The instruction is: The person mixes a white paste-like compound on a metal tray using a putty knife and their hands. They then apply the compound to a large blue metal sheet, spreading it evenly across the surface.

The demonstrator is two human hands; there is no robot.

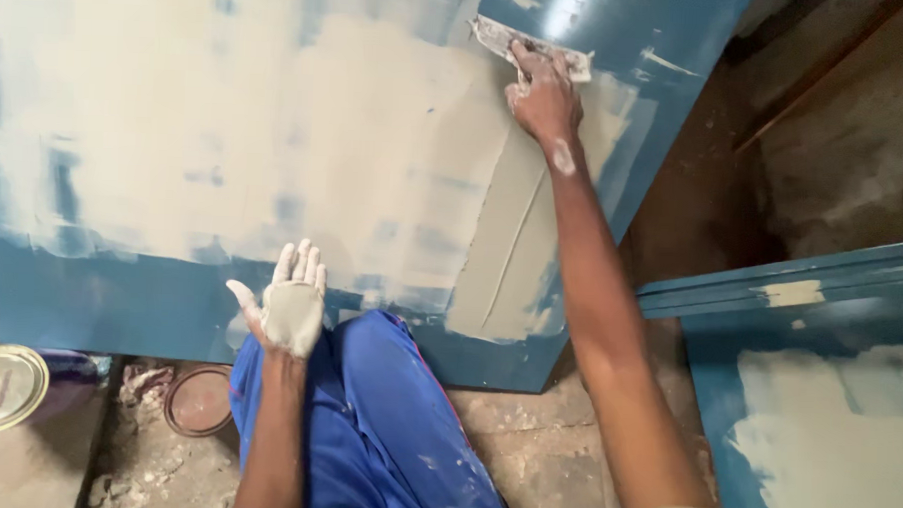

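Blue trouser knee point(386, 422); left hand point(288, 303) cups putty; lidded tin point(2, 387) nearby.

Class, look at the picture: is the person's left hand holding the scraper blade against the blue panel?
No. The left hand is open, palm up and coated in grey putty, while the right hand presses the scraper blade on the blue panel.

Dusty stone floor point(539, 457), with blue panel point(100, 302), round tin lid point(2, 387), brown ring point(198, 401).
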